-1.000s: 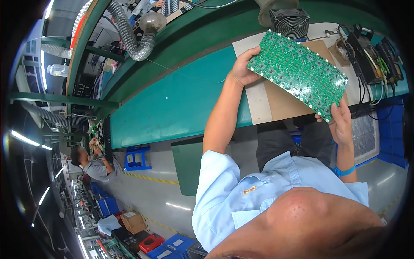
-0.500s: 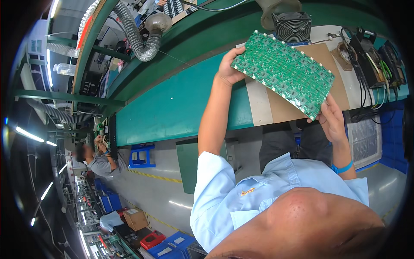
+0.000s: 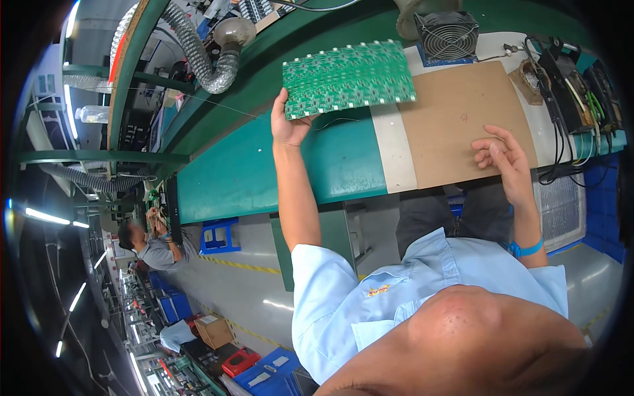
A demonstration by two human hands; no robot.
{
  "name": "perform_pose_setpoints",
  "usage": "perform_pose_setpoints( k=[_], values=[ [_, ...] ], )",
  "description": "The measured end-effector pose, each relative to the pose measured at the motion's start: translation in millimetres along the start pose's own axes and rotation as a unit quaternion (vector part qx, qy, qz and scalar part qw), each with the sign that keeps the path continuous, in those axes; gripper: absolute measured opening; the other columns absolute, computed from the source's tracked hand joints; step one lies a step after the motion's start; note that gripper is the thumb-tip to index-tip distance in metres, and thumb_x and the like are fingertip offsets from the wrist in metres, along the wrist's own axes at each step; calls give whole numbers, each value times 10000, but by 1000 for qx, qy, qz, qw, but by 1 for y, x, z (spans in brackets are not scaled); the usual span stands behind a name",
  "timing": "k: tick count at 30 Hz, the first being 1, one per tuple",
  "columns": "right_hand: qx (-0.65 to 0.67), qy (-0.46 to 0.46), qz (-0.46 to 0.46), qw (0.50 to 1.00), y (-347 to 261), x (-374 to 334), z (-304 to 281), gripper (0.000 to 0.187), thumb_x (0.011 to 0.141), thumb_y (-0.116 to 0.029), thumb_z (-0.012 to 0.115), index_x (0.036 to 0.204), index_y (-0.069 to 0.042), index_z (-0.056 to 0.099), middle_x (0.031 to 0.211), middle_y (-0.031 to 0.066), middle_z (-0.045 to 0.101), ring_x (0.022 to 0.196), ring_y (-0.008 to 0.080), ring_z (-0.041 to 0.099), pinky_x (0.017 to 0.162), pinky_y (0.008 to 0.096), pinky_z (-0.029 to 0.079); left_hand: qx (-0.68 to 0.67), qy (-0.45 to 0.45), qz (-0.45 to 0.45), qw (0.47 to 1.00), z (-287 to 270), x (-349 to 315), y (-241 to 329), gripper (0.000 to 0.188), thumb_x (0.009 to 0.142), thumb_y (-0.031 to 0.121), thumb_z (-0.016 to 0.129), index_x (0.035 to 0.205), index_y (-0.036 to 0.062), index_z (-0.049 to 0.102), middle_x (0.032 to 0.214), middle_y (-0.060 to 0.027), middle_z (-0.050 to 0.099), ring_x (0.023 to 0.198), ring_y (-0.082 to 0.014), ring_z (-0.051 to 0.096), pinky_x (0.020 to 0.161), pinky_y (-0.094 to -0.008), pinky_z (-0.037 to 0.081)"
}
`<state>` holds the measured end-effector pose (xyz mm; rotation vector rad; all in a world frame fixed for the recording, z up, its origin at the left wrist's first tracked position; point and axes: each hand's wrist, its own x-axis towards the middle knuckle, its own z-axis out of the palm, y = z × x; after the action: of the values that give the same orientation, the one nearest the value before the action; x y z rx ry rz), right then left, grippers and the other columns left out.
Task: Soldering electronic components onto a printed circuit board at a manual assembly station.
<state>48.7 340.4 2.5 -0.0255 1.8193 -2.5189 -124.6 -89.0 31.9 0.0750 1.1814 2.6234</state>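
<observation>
A green circuit board panel [image 3: 350, 76], full of small parts and with white connectors along its long edges, is held up over the bench by my left hand [image 3: 289, 122]. The thumb lies at the panel's lower left corner, and the other fingers pass underneath it. My right hand [image 3: 505, 158] is apart from the panel, above the near right part of a brown cardboard sheet [image 3: 456, 119]. It holds nothing, its fingers loosely bent and apart.
The green bench mat [image 3: 231, 178] stretches left. Behind the cardboard stands a small fan [image 3: 449, 38]; at the right are black soldering units [image 3: 568, 92] with cables and a tip-cleaner holder [image 3: 526, 80]. A ribbed silver duct [image 3: 211, 72] hangs at the far left. Another person [image 3: 155, 244] works further off.
My left hand has carried the panel leftward and turned it so its long edges lie more level. My right hand has let go of the panel's corner.
</observation>
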Motion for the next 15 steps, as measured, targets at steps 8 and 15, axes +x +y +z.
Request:
perform_pose_setpoints(
  k=[8, 15],
  values=[
    [-172, 50, -66, 982, 11, 21, -7, 326, 970, -80, 547, 1283, 12, 528, 1026, 103, 671, 820, 127, 577, 762, 227, 461, 20, 98, 72, 992, -21, 12, 4, 381, 998, 320, 459, 1185, 14, 588, 1034, -139, 696, 869, -273, 690, 837, -439, 571],
    [-263, 74, -82, 958, 21, 25, -11, 289, 950, -59, 584, 1228, 18, 577, 1006, 84, 668, 838, 122, 571, 778, 223, 451, -14, 175, 105, 979, -30, 38, 1, 403, 1022, 363, 426, 1187, 31, 582, 1049, -140, 676, 903, -281, 666, 894, -468, 547]
  ],
)
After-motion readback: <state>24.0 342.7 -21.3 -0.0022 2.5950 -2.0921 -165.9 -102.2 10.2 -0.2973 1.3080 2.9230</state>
